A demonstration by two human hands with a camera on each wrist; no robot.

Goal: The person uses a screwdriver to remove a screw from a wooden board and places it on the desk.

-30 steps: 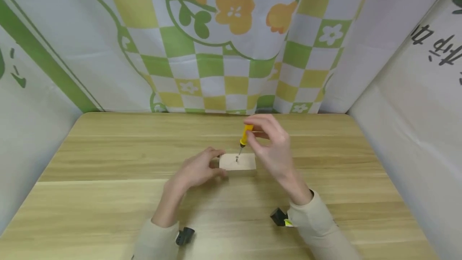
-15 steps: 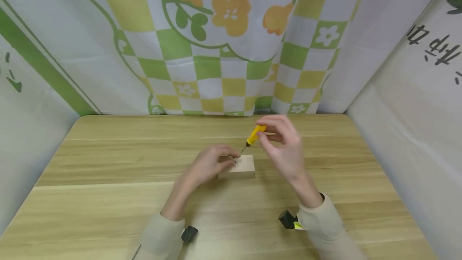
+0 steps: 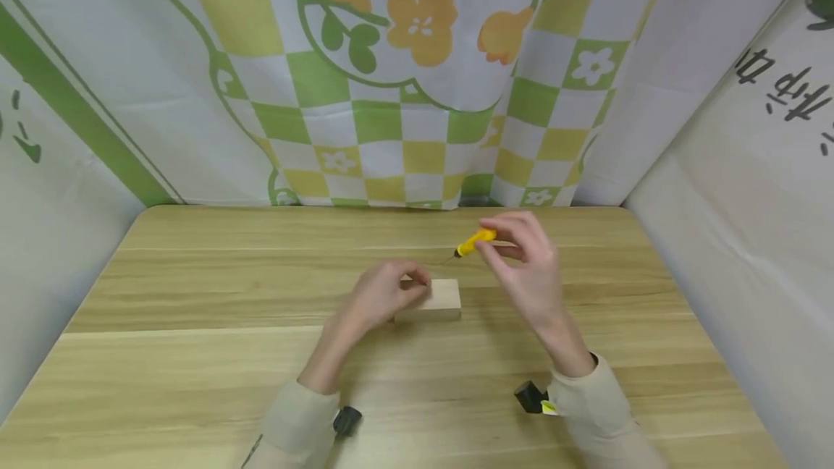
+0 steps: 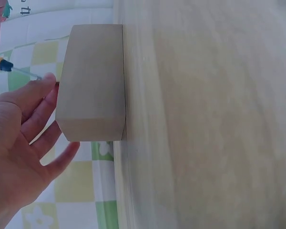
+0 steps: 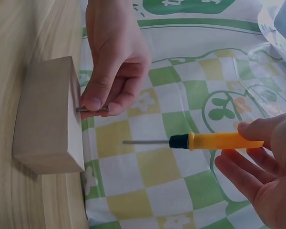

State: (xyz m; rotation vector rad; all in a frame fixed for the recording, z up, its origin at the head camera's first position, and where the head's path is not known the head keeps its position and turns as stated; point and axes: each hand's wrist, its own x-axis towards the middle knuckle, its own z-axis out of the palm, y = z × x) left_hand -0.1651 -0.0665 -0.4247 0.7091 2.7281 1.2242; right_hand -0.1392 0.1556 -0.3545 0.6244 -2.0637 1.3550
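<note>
A pale wooden block (image 3: 444, 297) lies on the table. Over its top, my left hand (image 3: 384, 292) pinches a small metal screw (image 5: 93, 109) between thumb and forefinger. The screw stands out from the block's upper face in the right wrist view; how deep it sits cannot be seen. Up and to the right, my right hand (image 3: 528, 259) holds a screwdriver (image 5: 219, 140) by its yellow handle. The screwdriver's thin metal shaft (image 5: 148, 141) points toward the block, its tip apart from the screw. In the left wrist view the block (image 4: 90, 81) hides part of the left fingertips.
The wood-grain table (image 3: 195, 382) spreads around the block. Behind it hangs a checked, flowered curtain (image 3: 417, 121). White cloth walls stand at left and right (image 3: 769, 201). Black wrist cameras (image 3: 347, 420) sit below both hands.
My left hand has left the block's left side and now pinches the screw on top. My right hand has drawn the screwdriver up and right, away from the screw, tilting it lower.
</note>
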